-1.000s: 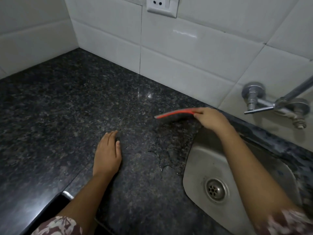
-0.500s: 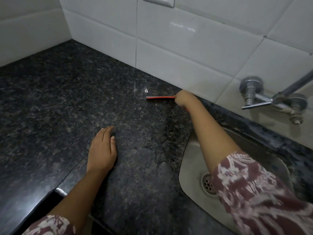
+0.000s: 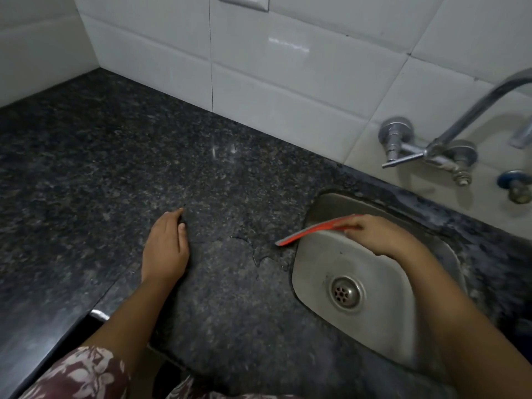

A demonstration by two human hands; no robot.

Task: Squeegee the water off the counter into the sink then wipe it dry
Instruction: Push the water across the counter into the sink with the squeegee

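In the head view my right hand [image 3: 371, 234] grips the red squeegee [image 3: 313, 230], fingers curled round its far end. The blade lies across the steel sink's [image 3: 383, 312] rim at 10 o'clock, and my left hand [image 3: 165, 249] rests flat on the granite counter [image 3: 115, 182], fingers straight and together. I judge the squeegeeing partway done: a thin puddle [image 3: 256, 254] lies at the sink's 9 o'clock, and the dry wipe is not yet begun.

Squeegee [image 3: 313, 229] is showing red-orange. Granite counter [image 3: 115, 168] is looking black w/ grey-brown speckles. Sink [image 3: 383, 321] & tap [image 3: 431, 152] are gleaming silver. Wall tiles [image 3: 288, 82] are reading white. Sleeve [image 3: 77, 375] is showing maroon w/ white floral print.
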